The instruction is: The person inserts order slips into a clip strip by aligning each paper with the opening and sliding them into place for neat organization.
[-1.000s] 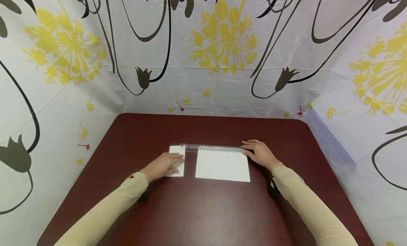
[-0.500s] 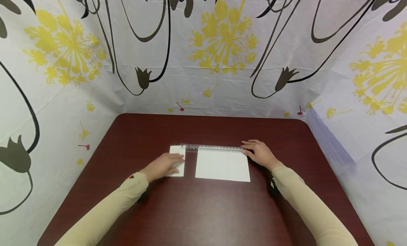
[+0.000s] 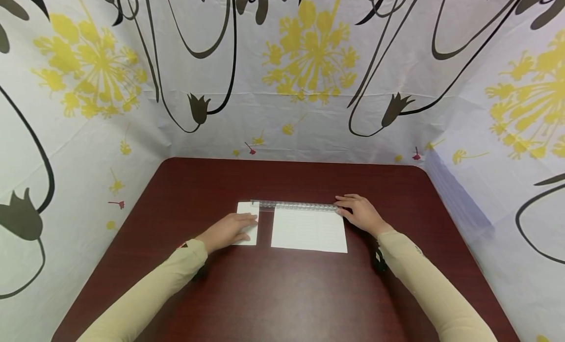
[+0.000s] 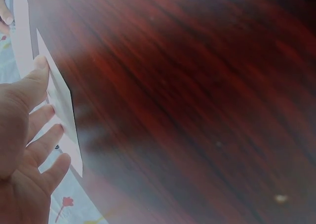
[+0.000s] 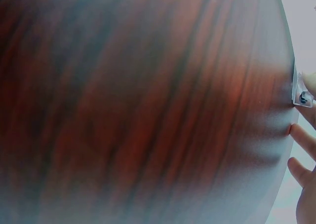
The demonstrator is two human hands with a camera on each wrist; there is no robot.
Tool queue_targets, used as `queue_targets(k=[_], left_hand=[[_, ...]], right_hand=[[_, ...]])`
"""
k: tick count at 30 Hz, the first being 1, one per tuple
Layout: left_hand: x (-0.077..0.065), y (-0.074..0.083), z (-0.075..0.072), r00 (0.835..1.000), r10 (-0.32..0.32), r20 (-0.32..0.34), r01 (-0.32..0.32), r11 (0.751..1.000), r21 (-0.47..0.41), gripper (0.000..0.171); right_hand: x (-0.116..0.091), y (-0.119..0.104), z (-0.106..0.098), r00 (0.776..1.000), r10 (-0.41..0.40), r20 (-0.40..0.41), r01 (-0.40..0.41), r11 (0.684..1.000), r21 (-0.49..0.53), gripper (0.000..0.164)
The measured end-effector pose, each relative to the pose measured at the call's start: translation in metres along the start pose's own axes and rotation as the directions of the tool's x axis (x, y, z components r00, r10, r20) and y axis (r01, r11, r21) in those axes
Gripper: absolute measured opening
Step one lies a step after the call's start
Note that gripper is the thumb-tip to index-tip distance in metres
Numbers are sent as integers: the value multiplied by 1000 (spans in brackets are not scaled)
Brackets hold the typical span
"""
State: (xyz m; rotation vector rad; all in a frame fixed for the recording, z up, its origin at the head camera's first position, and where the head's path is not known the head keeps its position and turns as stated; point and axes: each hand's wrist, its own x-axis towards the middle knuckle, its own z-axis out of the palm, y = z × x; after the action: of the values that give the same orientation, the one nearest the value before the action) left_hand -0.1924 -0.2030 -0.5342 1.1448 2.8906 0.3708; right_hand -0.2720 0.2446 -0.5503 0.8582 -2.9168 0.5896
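My left hand (image 3: 227, 231) rests with its fingers fairly straight on a narrow white paper strip (image 3: 252, 240). In the left wrist view, the thumb and fingertips touch the same paper strip (image 4: 63, 103). A clear plastic ruler (image 3: 300, 206) lies across the top edge of a larger lined white sheet (image 3: 309, 231), its left end reaching over the strip's upper corner. My right hand (image 3: 363, 215) pinches the ruler's right end between thumb and fingers. The right wrist view catches that ruler (image 5: 303, 96) corner beside the thumb. A gap separates strip and sheet.
The dark red-brown table (image 3: 282, 293) has rounded far corners. White cloth (image 3: 282, 131) printed with yellow and dark flowers hangs behind it and on both sides. A pale, translucent bluish panel (image 3: 459, 195) leans along the right edge.
The paper strip under my left hand has slid slightly to the right, the hand moving with it. The ruler's left end shifted barely, if at all; my right hand and the lined sheet stay put.
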Motion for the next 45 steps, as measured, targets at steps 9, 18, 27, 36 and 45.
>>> queue_targets(k=[9,18,27,36,45], left_hand=[[3,-2,3,1000,-6,11,6,1000,-12,52],[4,-3,0,1000,-5,13,5,1000,-21,53],[5,-2,-5,998,-36,50,37,999,-28,59],[5,-3,-4,999,-23,46,25,999,-39,59],[6,-4,-1,999,-12,39,13,999,-32,59]], right_hand=[[0,2,0,1000,-7,-2,7,1000,-10,38],[0,2,1,1000,-17,-11,17,1000,-3,38],[0,0,0,1000,-3,2,3,1000,-1,39],[0,1,1,1000,1,-1,-1,1000,-3,39],[0,1,0,1000,-7,-4,7,1000,-2,38]])
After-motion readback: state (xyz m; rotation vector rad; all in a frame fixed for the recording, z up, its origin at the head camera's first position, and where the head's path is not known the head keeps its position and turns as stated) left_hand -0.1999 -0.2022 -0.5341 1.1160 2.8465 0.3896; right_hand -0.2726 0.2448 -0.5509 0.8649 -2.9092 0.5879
